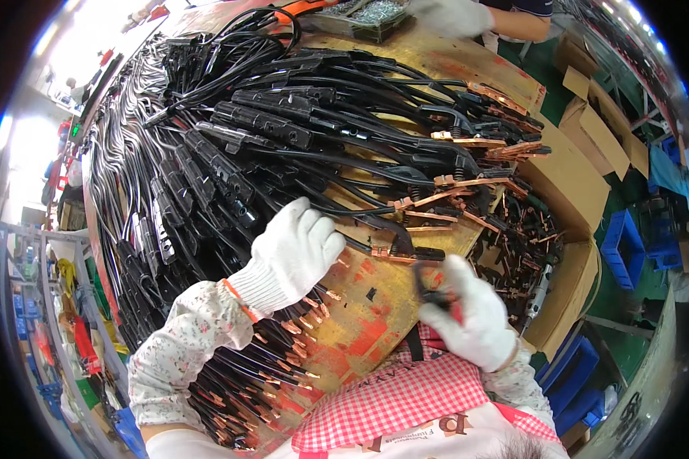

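Observation:
My left hand (298, 249), in a white knit glove, lies on the black cables with its fingers bent and pressed together. What it grips underneath is hidden. My right hand (475, 314), also gloved, is closed round a dark tool (429, 284) with a red part, too blurred to name. Between the hands is a welding electrode holder (394, 249) with a copper jaw and black lever, on the end of a cable. More copper-jawed holders (467, 183) fan out beyond it. Black handle sleeves (264, 122) sit along the cables.
A worn yellow and red table (360, 306) carries the bundle; bare copper cable ends (295, 329) lie near its front. At right, an open carton (582, 183) stands by piled dark clamp parts (520, 252). A tray of small metal parts (367, 15) and a co-worker's gloved hand (452, 17) are at the back.

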`<state>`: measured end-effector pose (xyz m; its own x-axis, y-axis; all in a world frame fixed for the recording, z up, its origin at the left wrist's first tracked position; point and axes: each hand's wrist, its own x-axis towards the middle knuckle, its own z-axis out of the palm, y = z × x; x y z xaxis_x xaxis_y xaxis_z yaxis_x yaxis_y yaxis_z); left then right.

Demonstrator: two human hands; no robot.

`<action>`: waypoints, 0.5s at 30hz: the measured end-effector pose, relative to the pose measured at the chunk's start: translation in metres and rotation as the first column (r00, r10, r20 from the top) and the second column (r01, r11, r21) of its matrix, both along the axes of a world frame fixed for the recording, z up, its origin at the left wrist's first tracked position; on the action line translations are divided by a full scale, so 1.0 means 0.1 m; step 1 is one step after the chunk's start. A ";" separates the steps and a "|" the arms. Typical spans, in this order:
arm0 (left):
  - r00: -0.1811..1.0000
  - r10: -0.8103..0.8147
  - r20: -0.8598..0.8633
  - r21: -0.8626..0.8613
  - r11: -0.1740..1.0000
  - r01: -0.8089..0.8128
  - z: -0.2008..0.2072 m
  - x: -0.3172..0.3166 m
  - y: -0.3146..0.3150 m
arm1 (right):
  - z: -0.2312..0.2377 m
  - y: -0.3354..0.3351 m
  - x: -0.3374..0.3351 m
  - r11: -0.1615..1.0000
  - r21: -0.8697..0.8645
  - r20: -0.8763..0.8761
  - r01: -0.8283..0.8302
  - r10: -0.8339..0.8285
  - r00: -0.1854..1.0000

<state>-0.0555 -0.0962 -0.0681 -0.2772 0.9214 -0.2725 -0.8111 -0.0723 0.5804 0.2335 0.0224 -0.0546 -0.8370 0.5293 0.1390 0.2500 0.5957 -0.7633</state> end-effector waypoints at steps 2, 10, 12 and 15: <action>-0.124 -0.153 -0.980 -0.176 0.963 0.205 0.45 0.01 0.06 | -0.12 -0.09 -0.17 0.981 0.195 -0.049 0.007 0.003 0.999; -0.685 -0.040 -0.727 -0.259 0.941 0.220 0.55 0.19 0.02 | -0.28 0.14 -0.65 0.876 0.483 -0.075 0.000 0.041 0.996; -0.666 -0.052 -0.744 -0.263 0.939 0.221 0.52 0.18 0.05 | -0.22 0.16 -0.63 0.895 0.445 -0.088 -0.019 0.065 0.994; -0.638 -0.091 -0.764 -0.294 0.930 0.219 0.54 0.17 0.08 | -0.23 0.04 -0.56 0.919 0.394 -0.075 -0.007 0.040 0.996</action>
